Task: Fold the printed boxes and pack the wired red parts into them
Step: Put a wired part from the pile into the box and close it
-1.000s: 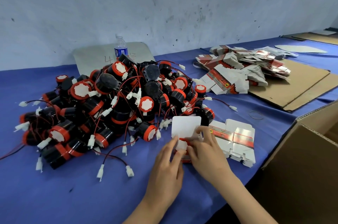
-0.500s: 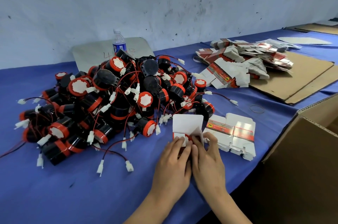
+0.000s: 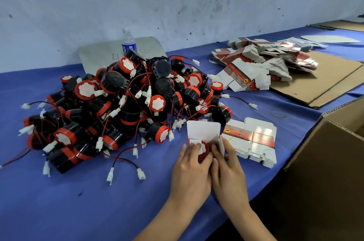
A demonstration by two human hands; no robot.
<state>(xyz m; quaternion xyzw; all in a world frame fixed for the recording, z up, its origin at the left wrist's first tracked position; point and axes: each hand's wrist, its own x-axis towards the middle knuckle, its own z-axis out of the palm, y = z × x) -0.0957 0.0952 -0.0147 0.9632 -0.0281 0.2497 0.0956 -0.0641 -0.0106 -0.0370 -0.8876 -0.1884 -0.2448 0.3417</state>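
Note:
A small printed box (image 3: 203, 133) stands on the blue table with its white lid flap upright. A red part (image 3: 204, 149) sits inside it, partly hidden. My left hand (image 3: 192, 170) holds the box's left side, fingers on a side flap. My right hand (image 3: 228, 171) holds its right side, fingers against the right flap. A big heap of red-and-black wired parts (image 3: 126, 107) lies to the left. A short stack of flat printed boxes (image 3: 252, 140) lies just right of my hands.
A large pile of flat boxes (image 3: 262, 65) rests on brown cardboard (image 3: 327, 81) at the back right. An open carton (image 3: 334, 154) stands at the right table edge. A water bottle (image 3: 129, 43) and grey board (image 3: 98, 57) are behind the heap. A rubber band (image 3: 278, 112) lies nearby.
My hands have closed in together on the box with the red part in it, and the side flaps have been pressed inward. The lid flap stays up.

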